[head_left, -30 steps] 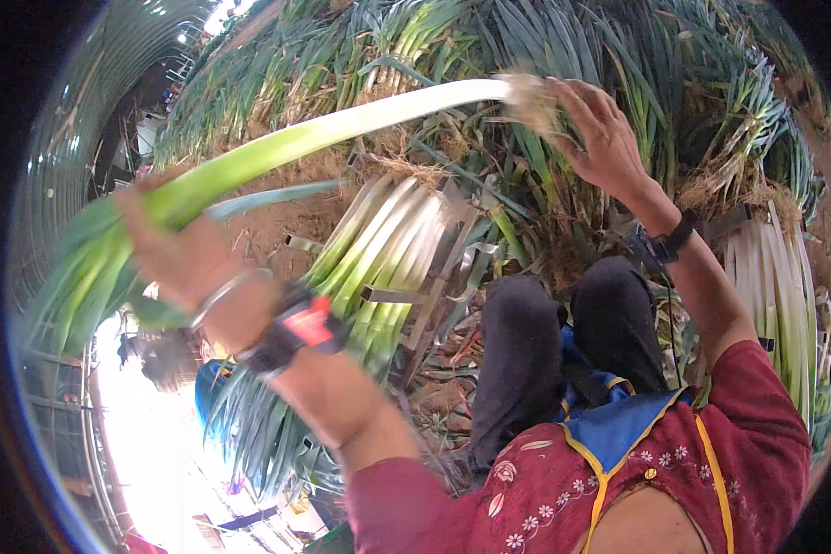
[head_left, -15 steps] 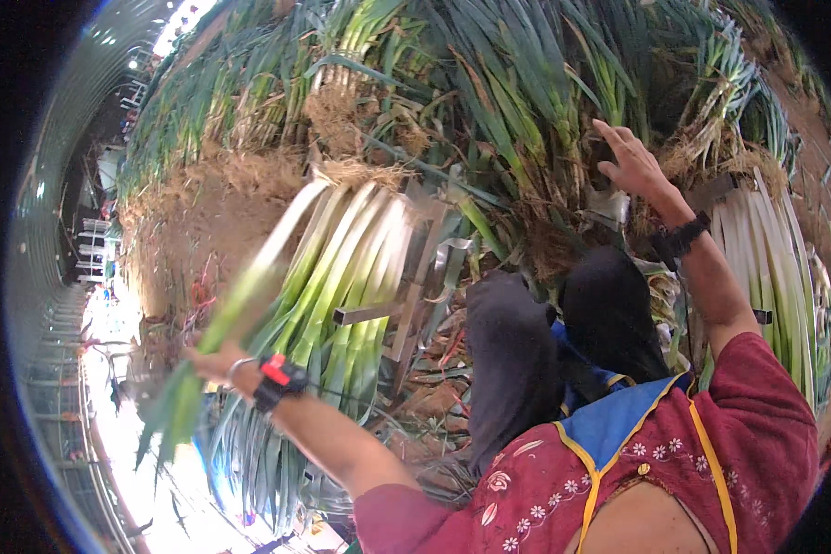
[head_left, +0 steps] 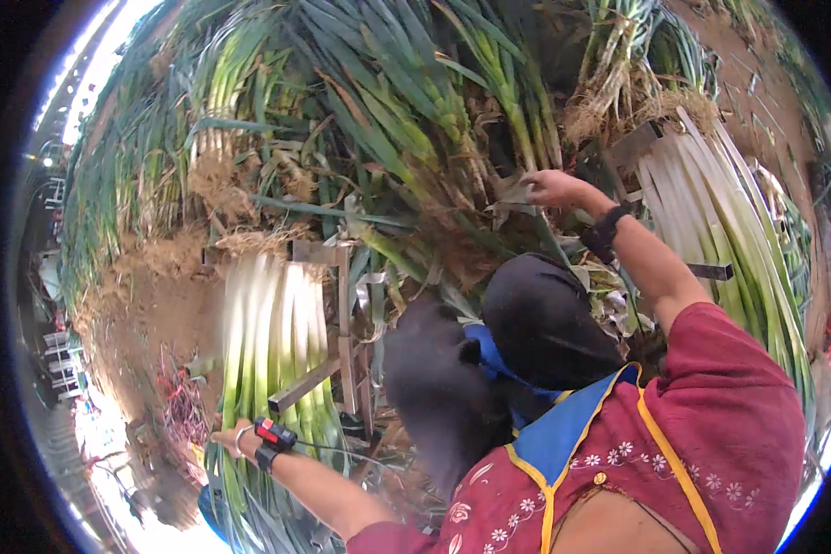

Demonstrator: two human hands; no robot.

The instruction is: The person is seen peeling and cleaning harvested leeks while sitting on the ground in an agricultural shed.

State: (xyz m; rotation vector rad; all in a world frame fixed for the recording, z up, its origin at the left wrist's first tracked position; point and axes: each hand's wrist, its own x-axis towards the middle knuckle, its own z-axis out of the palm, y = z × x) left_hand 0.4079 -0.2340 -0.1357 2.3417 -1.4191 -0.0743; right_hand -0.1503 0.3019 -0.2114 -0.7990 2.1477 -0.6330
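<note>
Leeks (head_left: 277,342): two stacked bundles (head_left: 711,231).

Ground: bare brown soil (head_left: 148,305) lying underfoot | Light: strong daylight glaring in at left rim | Furniture: wooden rack frame (head_left: 342,323) standing on soil

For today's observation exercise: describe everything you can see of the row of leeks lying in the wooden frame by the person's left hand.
The leeks lie side by side in a flat row, long white stalks with brown roots at the far end and green leaves at the near end. They rest in a wooden frame of plain slats on brown soil. They look trimmed and clean. The left hand rests on their green ends; whether it grips one is unclear.
</note>
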